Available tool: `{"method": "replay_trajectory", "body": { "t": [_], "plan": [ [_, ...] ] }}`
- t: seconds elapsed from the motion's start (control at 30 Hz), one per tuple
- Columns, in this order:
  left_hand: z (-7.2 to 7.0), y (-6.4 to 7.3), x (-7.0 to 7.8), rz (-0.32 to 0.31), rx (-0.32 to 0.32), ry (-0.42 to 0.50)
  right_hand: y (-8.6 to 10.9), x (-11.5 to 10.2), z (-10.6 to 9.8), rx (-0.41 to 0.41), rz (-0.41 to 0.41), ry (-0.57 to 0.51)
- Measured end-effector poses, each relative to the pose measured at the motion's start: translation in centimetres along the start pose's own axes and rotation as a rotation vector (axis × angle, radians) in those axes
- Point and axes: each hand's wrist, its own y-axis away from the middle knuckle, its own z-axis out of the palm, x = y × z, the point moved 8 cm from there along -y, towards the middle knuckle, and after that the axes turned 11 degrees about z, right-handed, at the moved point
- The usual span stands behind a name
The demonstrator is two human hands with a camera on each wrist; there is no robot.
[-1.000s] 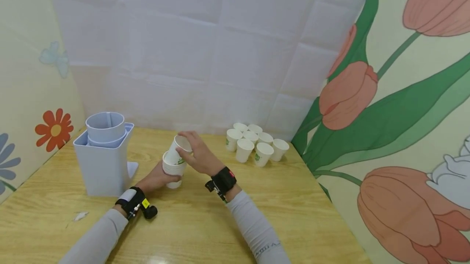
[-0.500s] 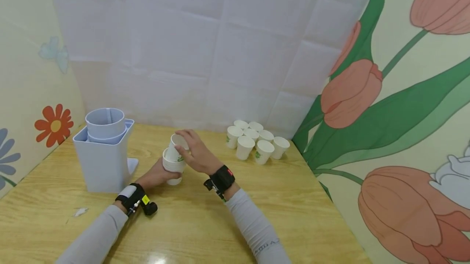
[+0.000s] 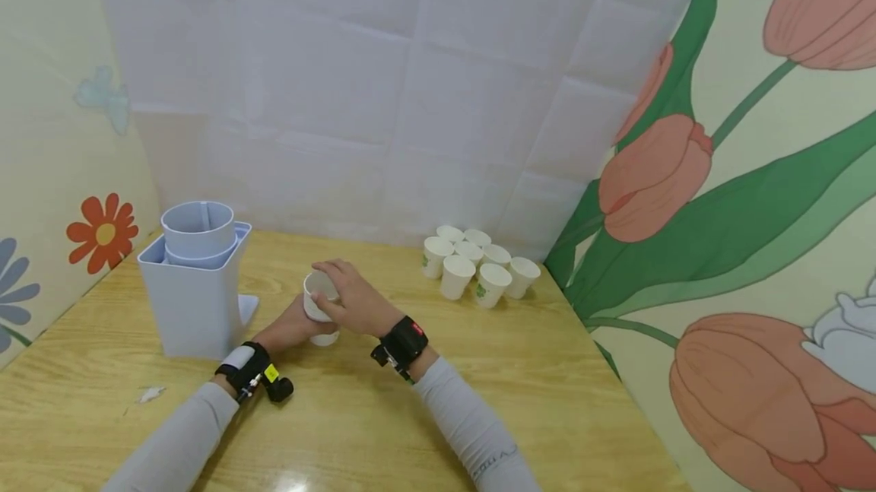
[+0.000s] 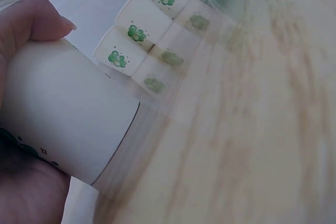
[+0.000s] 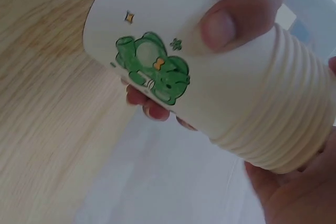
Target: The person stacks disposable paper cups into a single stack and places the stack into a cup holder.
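Observation:
A stack of nested white paper cups [image 5: 184,61] is held upright in front of me, just above the table in the head view. My left hand [image 3: 290,325] grips its lower body, the thumb curled across the side in the right wrist view. My right hand [image 3: 366,306] spans the stack's top rim, its fingers at the far side and its thumb at the near side. A green cartoon animal is printed on the outermost cup. The cups' stacked rims [image 5: 299,103] lie close together near the right hand.
Several loose white paper cups [image 3: 457,277] stand upright in a group at the back right. At the left is a pale blue square container [image 3: 195,309] with a cylinder [image 3: 198,237] inside. A white scrap [image 3: 150,395] lies on the wooden table [image 3: 383,423].
My right hand has moved down and left, bringing the cup it held down into the stack. The left hand stays around the stack.

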Motion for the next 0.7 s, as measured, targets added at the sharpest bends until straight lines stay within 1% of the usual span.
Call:
{"method": "replay_trajectory", "body": {
  "t": [0.13,0.27,0.4,0.5,0.7],
  "plan": [
    [0.0,0.1,0.0,0.002,0.0,-0.002,0.0,0.1,0.1,-0.02,0.025,-0.016],
    [0.0,0.3,0.2,-0.001,0.01,0.013,0.1,0.2,0.1,-0.064,0.039,-0.042],
    [0.0,0.4,0.1,0.001,0.029,0.031,0.1,0.7,-0.3,-0.103,0.055,-0.13],
    [0.0,0.3,0.1,-0.005,0.034,0.024,0.0,1.7,-1.2,-0.088,0.094,-0.172],
    [0.0,0.2,0.0,-0.038,0.026,0.019,0.2,5.0,-3.9,-0.001,0.2,-0.168]
  ]
}}
